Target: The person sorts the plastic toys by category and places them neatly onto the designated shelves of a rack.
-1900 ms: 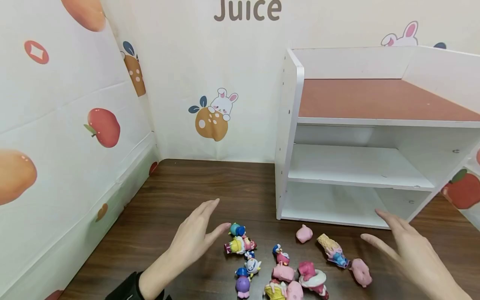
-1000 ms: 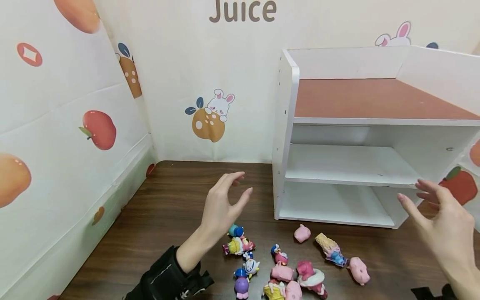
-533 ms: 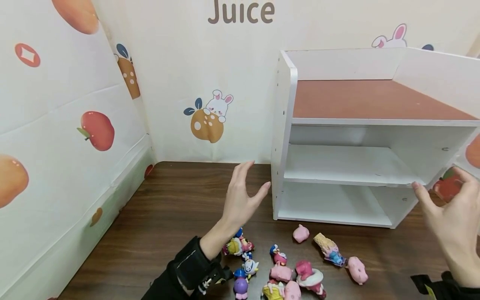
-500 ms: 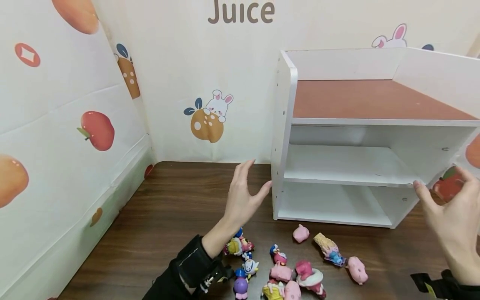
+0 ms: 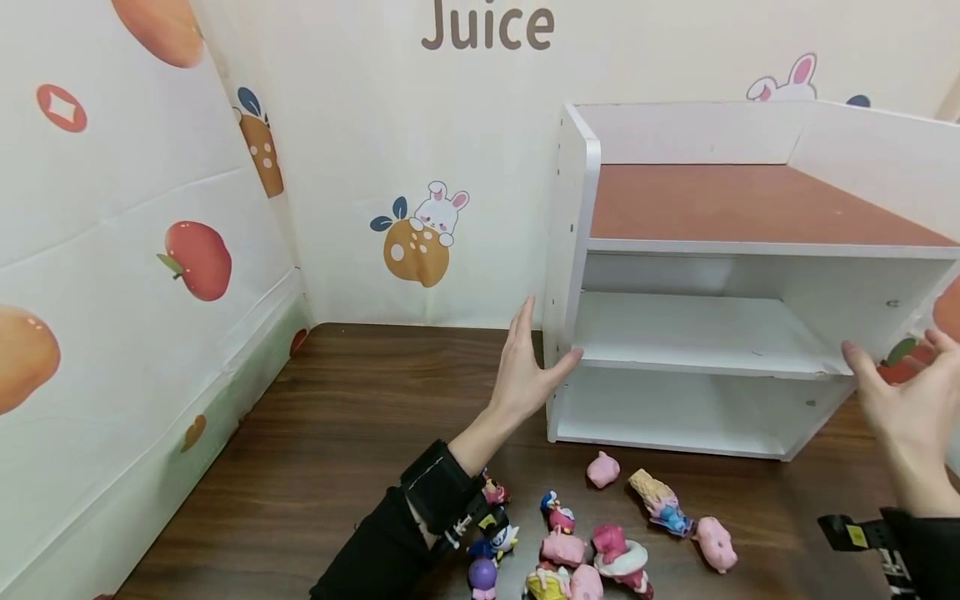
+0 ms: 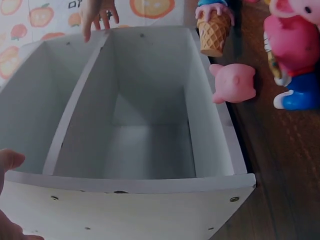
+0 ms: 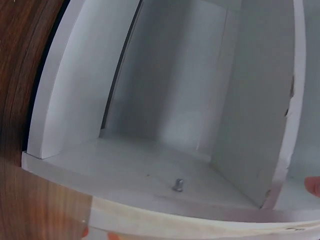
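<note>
A white two-tier shelf unit (image 5: 682, 367) with a brown top board (image 5: 750, 200) stands on the table. My left hand (image 5: 521, 375) is at its left side panel, fingers straight and thumb spread towards the front edge. At the other side, my right hand (image 5: 911, 408) has its thumb by the front edge of the right panel and its fingers bent loosely. The left wrist view has part of my left hand (image 6: 9, 200) low at the left and my right hand (image 6: 97, 15) across the unit. Only a fingertip (image 7: 314, 186) shows in the right wrist view.
Several small toy figures lie before the unit, among them a pink pig (image 5: 603, 470), an ice-cream cone toy (image 5: 660, 502), another pink pig (image 5: 716, 543) and a purple figure (image 5: 482, 575). My left sleeve (image 5: 420, 533) covers some. A fruit-printed wall covering (image 5: 360, 125) rises behind and at the left.
My left hand has moved from beside the toys forward and right to the unit's left panel. My right hand has shifted from the unit's front to its right side. The toys lie as before.
</note>
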A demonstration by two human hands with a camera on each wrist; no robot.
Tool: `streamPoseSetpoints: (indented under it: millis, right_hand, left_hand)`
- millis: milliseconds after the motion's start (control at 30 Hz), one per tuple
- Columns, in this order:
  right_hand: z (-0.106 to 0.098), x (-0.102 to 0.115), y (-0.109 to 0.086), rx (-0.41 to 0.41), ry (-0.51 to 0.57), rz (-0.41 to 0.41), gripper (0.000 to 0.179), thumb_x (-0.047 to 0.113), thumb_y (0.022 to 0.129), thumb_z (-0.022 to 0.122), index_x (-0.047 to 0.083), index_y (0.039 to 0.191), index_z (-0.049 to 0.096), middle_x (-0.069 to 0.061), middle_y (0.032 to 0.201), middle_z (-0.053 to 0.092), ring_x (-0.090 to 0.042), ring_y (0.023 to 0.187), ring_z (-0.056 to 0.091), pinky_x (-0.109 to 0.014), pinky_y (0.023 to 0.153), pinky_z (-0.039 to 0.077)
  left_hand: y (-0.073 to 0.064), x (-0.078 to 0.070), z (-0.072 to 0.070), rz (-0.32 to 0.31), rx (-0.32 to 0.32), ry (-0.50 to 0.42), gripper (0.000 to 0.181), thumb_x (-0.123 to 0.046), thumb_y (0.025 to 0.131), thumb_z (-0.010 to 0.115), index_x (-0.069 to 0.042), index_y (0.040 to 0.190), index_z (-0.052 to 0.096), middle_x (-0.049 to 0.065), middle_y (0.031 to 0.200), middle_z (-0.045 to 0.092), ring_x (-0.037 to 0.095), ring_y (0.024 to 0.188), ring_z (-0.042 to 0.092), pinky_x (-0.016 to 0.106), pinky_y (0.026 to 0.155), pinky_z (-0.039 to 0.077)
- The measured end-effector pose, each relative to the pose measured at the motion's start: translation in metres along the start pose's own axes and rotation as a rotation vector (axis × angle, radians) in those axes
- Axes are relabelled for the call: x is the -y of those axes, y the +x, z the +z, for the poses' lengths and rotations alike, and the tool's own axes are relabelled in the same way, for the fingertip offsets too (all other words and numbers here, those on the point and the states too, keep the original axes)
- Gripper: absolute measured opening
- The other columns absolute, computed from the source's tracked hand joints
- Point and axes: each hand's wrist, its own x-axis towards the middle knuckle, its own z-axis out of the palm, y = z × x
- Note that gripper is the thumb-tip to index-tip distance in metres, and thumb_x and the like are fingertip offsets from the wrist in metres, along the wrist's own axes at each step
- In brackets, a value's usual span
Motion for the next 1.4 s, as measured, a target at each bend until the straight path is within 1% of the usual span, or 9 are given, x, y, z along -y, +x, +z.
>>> streamPoseSetpoints:
  millis: [67, 200, 300, 400, 533, 900, 1167, 1233, 1400]
  right_hand:
    - [0.004, -0.008, 0.008, 0.011, 0.005, 0.006, 0.065, 0.025, 0.087, 0.049, 0.020, 0.141, 0.012, -0.010, 0.141, 0.019, -0.029, 0.125, 0.025, -0.036, 0.098, 0.027]
    - [0.014, -0.035, 0.028, 0.018, -0.011, -0.067, 0.065, 0.026, 0.085, 0.053, 0.029, 0.139, 0.016, -0.003, 0.139, 0.024, -0.023, 0.121, 0.034, -0.015, 0.080, 0.036]
    - [0.017, -0.045, 0.036, 0.031, -0.010, -0.082, 0.064, 0.027, 0.084, 0.054, 0.033, 0.137, 0.019, 0.000, 0.139, 0.027, -0.024, 0.119, 0.038, -0.012, 0.075, 0.037]
    - [0.016, -0.040, 0.034, 0.072, 0.000, -0.049, 0.063, 0.025, 0.085, 0.053, 0.031, 0.139, 0.020, -0.004, 0.140, 0.027, -0.031, 0.120, 0.036, -0.033, 0.088, 0.040]
    - [0.013, -0.026, 0.027, 0.121, -0.029, -0.024, 0.061, 0.024, 0.087, 0.050, 0.024, 0.140, 0.020, -0.012, 0.140, 0.028, -0.036, 0.120, 0.034, -0.046, 0.091, 0.035]
    - [0.019, -0.019, 0.026, 0.128, -0.042, -0.088, 0.052, 0.019, 0.088, 0.046, 0.004, 0.135, 0.029, -0.024, 0.132, 0.037, -0.044, 0.115, 0.038, -0.056, 0.091, 0.029]
    - [0.023, -0.016, 0.024, 0.085, -0.031, -0.025, 0.047, 0.021, 0.088, 0.045, 0.007, 0.133, 0.038, -0.018, 0.128, 0.044, -0.027, 0.113, 0.044, -0.046, 0.093, 0.033]
    - [0.023, -0.016, 0.025, 0.069, -0.033, -0.029, 0.046, 0.022, 0.088, 0.046, 0.007, 0.131, 0.041, -0.018, 0.126, 0.047, -0.013, 0.108, 0.047, -0.037, 0.092, 0.036]
    - [0.024, -0.019, 0.025, 0.036, -0.029, -0.052, 0.044, 0.022, 0.086, 0.048, 0.006, 0.128, 0.045, -0.019, 0.121, 0.051, -0.001, 0.099, 0.046, -0.027, 0.090, 0.037]
  left_hand:
    - [0.004, 0.001, 0.002, -0.016, 0.009, 0.005, 0.087, -0.032, 0.077, 0.066, -0.010, 0.142, 0.013, 0.010, 0.144, 0.020, 0.024, 0.128, 0.025, 0.042, 0.098, 0.028]
    - [0.011, 0.002, 0.005, -0.046, 0.032, 0.005, 0.091, -0.031, 0.076, 0.068, -0.011, 0.143, 0.010, 0.009, 0.145, 0.018, 0.024, 0.128, 0.024, 0.042, 0.097, 0.029]
    - [0.015, 0.003, 0.009, -0.054, 0.056, 0.019, 0.092, -0.031, 0.075, 0.068, -0.012, 0.143, 0.009, 0.008, 0.145, 0.017, 0.024, 0.129, 0.023, 0.042, 0.098, 0.028]
    - [0.019, 0.003, 0.014, -0.042, 0.074, 0.044, 0.093, -0.030, 0.074, 0.069, -0.010, 0.143, 0.009, 0.009, 0.145, 0.019, 0.023, 0.128, 0.024, 0.040, 0.098, 0.029]
    - [0.023, 0.005, 0.022, -0.022, 0.087, 0.075, 0.091, -0.027, 0.074, 0.068, -0.008, 0.142, 0.010, 0.012, 0.143, 0.021, 0.022, 0.127, 0.027, 0.037, 0.097, 0.030]
    - [0.027, -0.001, 0.026, -0.025, 0.117, 0.064, 0.072, -0.007, 0.085, 0.052, -0.001, 0.141, 0.008, 0.019, 0.141, 0.023, 0.025, 0.127, 0.026, 0.035, 0.098, 0.029]
    - [0.029, -0.004, 0.027, -0.033, 0.136, 0.068, 0.070, -0.002, 0.086, 0.048, 0.000, 0.141, 0.005, 0.021, 0.141, 0.021, 0.025, 0.127, 0.026, 0.032, 0.097, 0.030]
    - [0.029, -0.004, 0.027, -0.034, 0.140, 0.062, 0.069, -0.002, 0.086, 0.048, 0.000, 0.141, 0.005, 0.021, 0.141, 0.021, 0.024, 0.127, 0.026, 0.032, 0.097, 0.030]
    - [0.029, -0.004, 0.026, -0.036, 0.148, 0.062, 0.069, -0.001, 0.086, 0.047, 0.001, 0.141, 0.005, 0.021, 0.141, 0.020, 0.025, 0.126, 0.026, 0.033, 0.096, 0.031]
